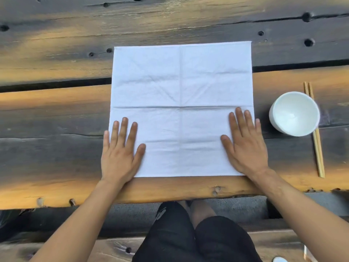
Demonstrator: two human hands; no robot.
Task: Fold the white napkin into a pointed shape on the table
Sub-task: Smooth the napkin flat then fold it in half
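The white napkin [181,103] lies fully spread as a flat square on the wooden table [56,114], with crease lines crossing at its middle and faint diagonal creases. My left hand [120,154] rests palm down on the napkin's near left corner, fingers apart. My right hand [245,144] lies flat on the near right corner, fingers slightly spread. Both hands press on the napkin without gripping it. The near edge of the napkin runs close to the table's front edge.
A white bowl [294,113] stands to the right of the napkin. A pair of wooden chopsticks [315,140] lies beside and partly under the bowl. A dark gap [52,85] runs between the table planks. My knees and a bench show below the table.
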